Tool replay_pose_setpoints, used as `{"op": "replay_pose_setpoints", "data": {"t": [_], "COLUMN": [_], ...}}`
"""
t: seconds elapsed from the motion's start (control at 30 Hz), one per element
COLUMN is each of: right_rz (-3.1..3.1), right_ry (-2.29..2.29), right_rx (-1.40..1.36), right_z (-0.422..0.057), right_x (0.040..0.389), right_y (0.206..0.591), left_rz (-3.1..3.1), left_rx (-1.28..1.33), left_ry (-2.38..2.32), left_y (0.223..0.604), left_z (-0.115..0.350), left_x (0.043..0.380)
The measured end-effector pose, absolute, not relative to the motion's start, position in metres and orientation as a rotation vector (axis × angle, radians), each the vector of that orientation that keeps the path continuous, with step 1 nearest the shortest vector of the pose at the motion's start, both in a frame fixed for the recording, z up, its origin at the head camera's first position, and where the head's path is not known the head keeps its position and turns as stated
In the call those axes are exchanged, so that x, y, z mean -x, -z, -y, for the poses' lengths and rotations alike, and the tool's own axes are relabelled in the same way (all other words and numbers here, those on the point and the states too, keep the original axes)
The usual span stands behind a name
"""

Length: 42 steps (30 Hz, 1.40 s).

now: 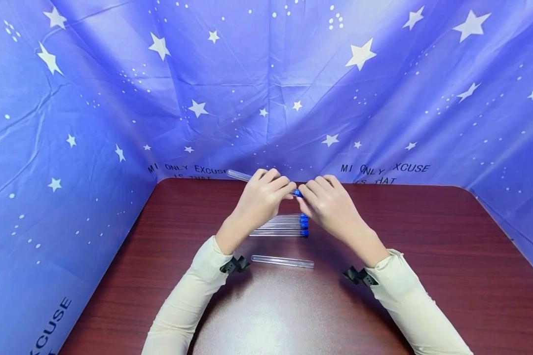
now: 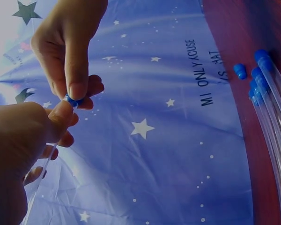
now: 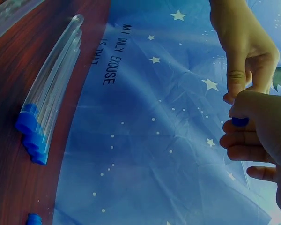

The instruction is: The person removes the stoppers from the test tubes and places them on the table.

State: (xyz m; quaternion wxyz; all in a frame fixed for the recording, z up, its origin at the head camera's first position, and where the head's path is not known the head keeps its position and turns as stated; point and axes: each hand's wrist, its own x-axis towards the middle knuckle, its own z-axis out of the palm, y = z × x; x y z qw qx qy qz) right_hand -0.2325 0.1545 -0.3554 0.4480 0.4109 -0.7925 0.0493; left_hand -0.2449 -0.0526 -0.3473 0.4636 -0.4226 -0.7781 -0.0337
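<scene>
My left hand (image 1: 264,197) grips a clear test tube (image 1: 238,174) above the back of the table, its rounded end sticking out to the left. At the tube's other end, my right hand (image 1: 330,204) pinches a blue cap (image 1: 297,193) between thumb and fingers. In the left wrist view the cap (image 2: 74,100) sits at the tube's mouth, with both hands' fingertips close together around it. Part of the cap (image 3: 240,122) shows under the right thumb in the right wrist view. Fingers hide most of the tube's middle.
Below the hands lie several test tubes with blue caps (image 1: 304,225), side by side. Nearer the front is one uncapped tube (image 1: 282,261). A loose blue cap (image 2: 240,71) lies beside the row. Blue star-printed cloth (image 1: 266,88) hangs behind the dark red table (image 1: 448,276).
</scene>
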Motion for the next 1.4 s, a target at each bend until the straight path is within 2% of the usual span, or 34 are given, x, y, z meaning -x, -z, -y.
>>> {"op": "replay_pose_setpoints", "data": {"t": [0.5,1.4], "right_rz": [2.434,2.057], "right_ry": [-0.613,-0.228], "right_rx": [-1.058,-1.112], "right_z": [-0.167,-0.158], "right_x": [0.225,0.23], "right_y": [0.345,0.358], "left_rz": [1.865,1.986], "left_rx": [1.059,1.015], "left_ry": [0.065,0.026], "left_y": [0.345,0.353], "left_z": [0.052,0.049], "left_x": [0.242,0.244]}}
